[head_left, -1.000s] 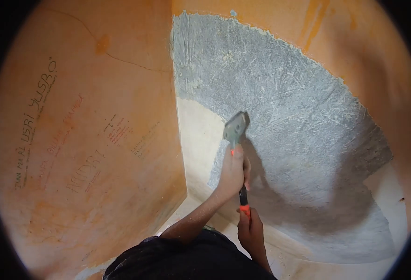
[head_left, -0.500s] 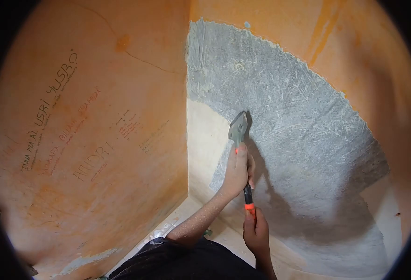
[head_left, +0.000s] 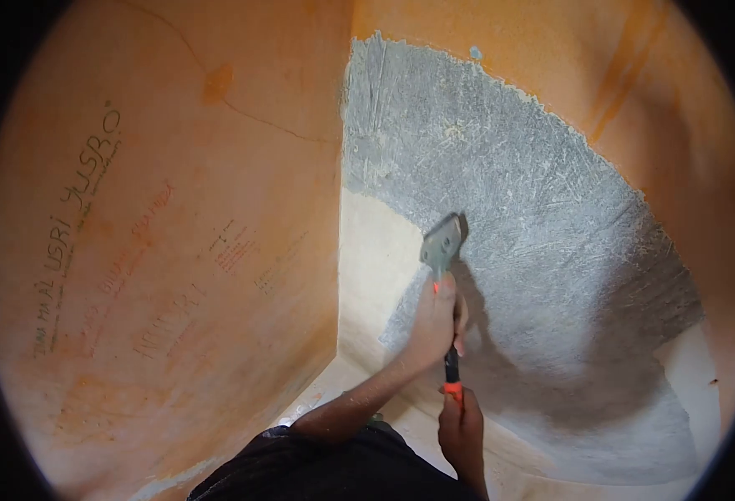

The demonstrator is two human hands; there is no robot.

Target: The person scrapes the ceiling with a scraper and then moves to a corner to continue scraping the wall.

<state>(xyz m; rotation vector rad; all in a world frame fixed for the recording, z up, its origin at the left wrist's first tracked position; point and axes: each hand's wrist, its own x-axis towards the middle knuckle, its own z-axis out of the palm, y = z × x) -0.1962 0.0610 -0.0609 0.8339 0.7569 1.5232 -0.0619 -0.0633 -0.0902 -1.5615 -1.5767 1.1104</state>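
A long scraper (head_left: 441,242) with a wide grey head and a black and orange handle points up against the wall. Its head lies at the border between the rough grey patch (head_left: 534,192) and a smooth cream area (head_left: 376,242). My left hand (head_left: 436,326) is wrapped round the upper handle, just below the head. Lower down, my right hand (head_left: 461,422) grips the orange end of the handle. Some fingers of both hands are hidden behind the handle.
An orange wall (head_left: 192,209) with handwriting and a crack meets the scraped wall at a corner on the left. Orange paint (head_left: 551,58) borders the grey patch above and at the right. My dark clothing (head_left: 325,468) shows at the bottom.
The view has shifted a little. The scraper head and my left hand appear slightly lower and further right, with both hands still on the handle.
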